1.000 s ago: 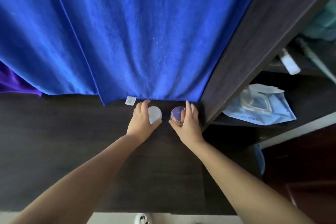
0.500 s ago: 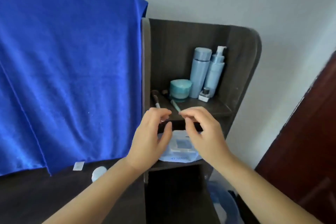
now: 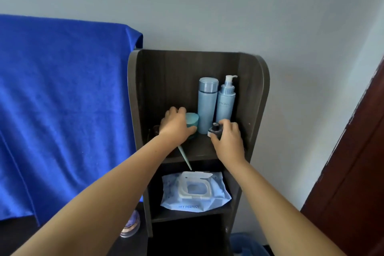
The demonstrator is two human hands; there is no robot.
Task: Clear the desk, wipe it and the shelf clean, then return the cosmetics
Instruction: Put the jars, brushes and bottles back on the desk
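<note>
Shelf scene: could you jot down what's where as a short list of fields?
upper shelf: jar, tall bottle, pump bottle, brush
lower shelf: wipes pack
left hand: on the jar
right hand: fingers around a small dark-capped bottle
left of shelf: blue towel
desk: round compact

Blue towel (image 3: 62, 97) hanging left, pale wall (image 3: 207, 6) behind, dark red door (image 3: 353, 162) at the right edge.
</note>
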